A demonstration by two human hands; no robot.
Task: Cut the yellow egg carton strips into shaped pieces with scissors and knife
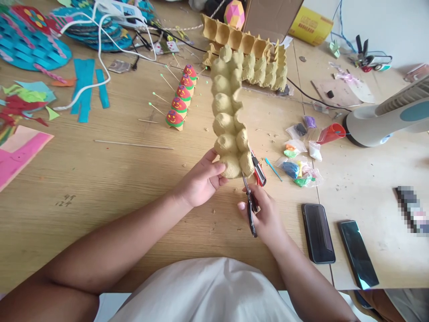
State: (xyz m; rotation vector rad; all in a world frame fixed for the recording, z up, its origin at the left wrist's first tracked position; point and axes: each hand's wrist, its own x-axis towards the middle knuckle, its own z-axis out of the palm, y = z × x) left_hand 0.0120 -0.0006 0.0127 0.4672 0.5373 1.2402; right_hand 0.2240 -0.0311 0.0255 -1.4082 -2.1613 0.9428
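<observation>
My left hand point(204, 179) grips the near end of a long yellow-tan egg carton piece point(223, 103), holding it up with its cups bulging toward me. Black-handled scissors point(251, 208) are in my right hand point(264, 210), their blades at the carton's near edge between two rows of cups. Behind the carton lies a red and black box cutter point(258, 169), partly covered. To the left stands a row of several painted egg-cup caterpillar segments point(179, 103) with red smiling faces and green-tipped sticks.
More egg carton point(264, 67) lies at the back. Bags of coloured clay point(291, 169), a red cup point(333, 132), two phones point(318, 232) and a white lamp base point(365, 125) are on the right. Blue paper strips point(82, 87), a white cable point(100, 53) and a thin stick point(134, 144) lie left.
</observation>
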